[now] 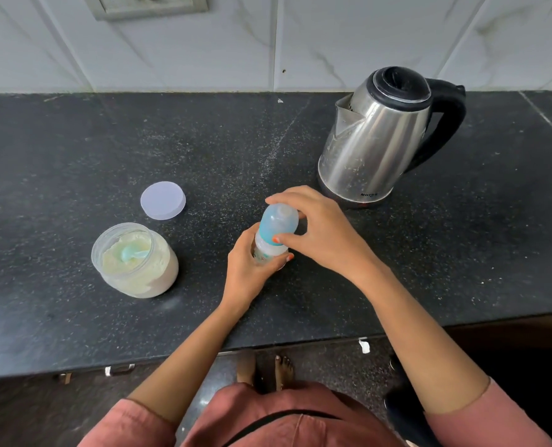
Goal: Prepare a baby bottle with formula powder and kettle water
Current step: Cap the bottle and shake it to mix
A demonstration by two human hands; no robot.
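A clear baby bottle (269, 250) with a pale blue cap (278, 222) stands on the black counter (74, 150) in the middle. My left hand (250, 269) grips the bottle's body from the left. My right hand (316, 230) curls its fingers and thumb round the cap from the right. An open clear jar of pale formula powder (136, 261) with a light blue scoop (132, 253) in it stands to the left. Its white round lid (163, 200) lies flat behind it. A steel kettle (377, 140) with a black lid and handle stands at the back right.
A tiled wall (332, 40) with a switch plate (148, 4) rises behind the counter. The counter's front edge runs just below my forearms, with drawer handles (119, 369) beneath it at the left. My bare feet (268, 369) show on the dark floor.
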